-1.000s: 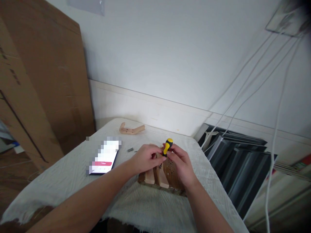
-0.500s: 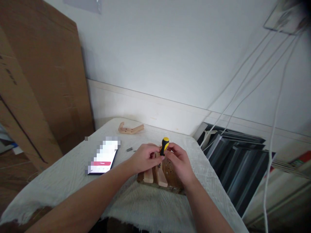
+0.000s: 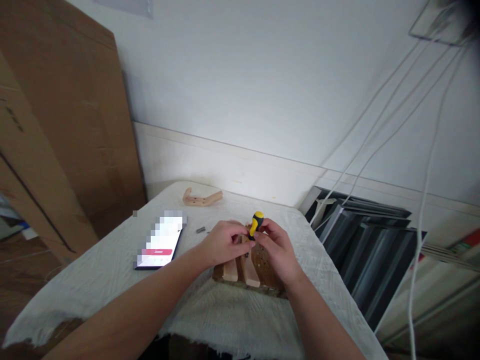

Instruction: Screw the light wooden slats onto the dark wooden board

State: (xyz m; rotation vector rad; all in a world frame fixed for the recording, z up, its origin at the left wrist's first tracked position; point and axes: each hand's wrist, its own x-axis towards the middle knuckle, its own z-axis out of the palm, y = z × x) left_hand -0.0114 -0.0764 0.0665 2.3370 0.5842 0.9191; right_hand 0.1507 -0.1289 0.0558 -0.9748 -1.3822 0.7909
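Observation:
A short screwdriver (image 3: 257, 223) with a yellow and black handle stands nearly upright over a brown wooden board (image 3: 267, 280). My right hand (image 3: 276, 247) has its fingertips closed round the lower part of the handle. From the other side, my left hand (image 3: 227, 242) pinches close to the screwdriver's base; what its fingertips hold is hidden. Pale wooden pieces lie on the board, one (image 3: 250, 274) directly below the screwdriver and another (image 3: 230, 270) to its left. The screwdriver's tip is out of sight behind the fingers.
A lit phone (image 3: 159, 245) lies at the left on the cloth-covered table (image 3: 198, 300). Small metal parts (image 3: 201, 230) lie near my left hand. Farther back rests a curved wooden hook (image 3: 202, 198). Cardboard (image 3: 75, 125) stands left; dark panels (image 3: 371, 260) and white cables (image 3: 423, 200) are right.
The screwdriver handle has turned, so more yellow faces me now. Both hands stay at nearly the same place, and the view has shifted slightly.

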